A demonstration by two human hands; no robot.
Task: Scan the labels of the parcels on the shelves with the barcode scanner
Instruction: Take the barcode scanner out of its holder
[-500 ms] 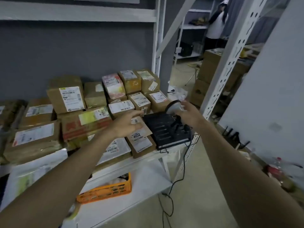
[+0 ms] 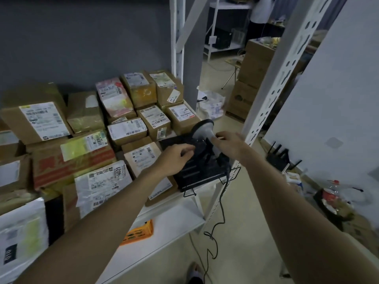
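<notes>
Several cardboard parcels point(image 2: 141, 156) with white labels cover the white shelf point(image 2: 176, 214). A black device point(image 2: 196, 171) sits at the shelf's right end. The grey barcode scanner point(image 2: 202, 130) stands upright over it, head tilted toward the parcels, its black cable point(image 2: 219, 203) hanging to the floor. My right hand point(image 2: 229, 144) grips the scanner's handle. My left hand point(image 2: 176, 158) hovers over the black device's left part with fingers curled; whether it holds anything is unclear.
A white perforated upright point(image 2: 281, 83) stands just right of my right hand. An orange crate point(image 2: 139, 232) sits on the lower shelf. Bottles and bags lie on the floor at right point(image 2: 332, 197). A person point(image 2: 260, 11) stands by stacked boxes beyond.
My left hand has moved right, off the labelled parcel and over the black device beside the scanner. My right hand keeps its grip on the scanner handle.
</notes>
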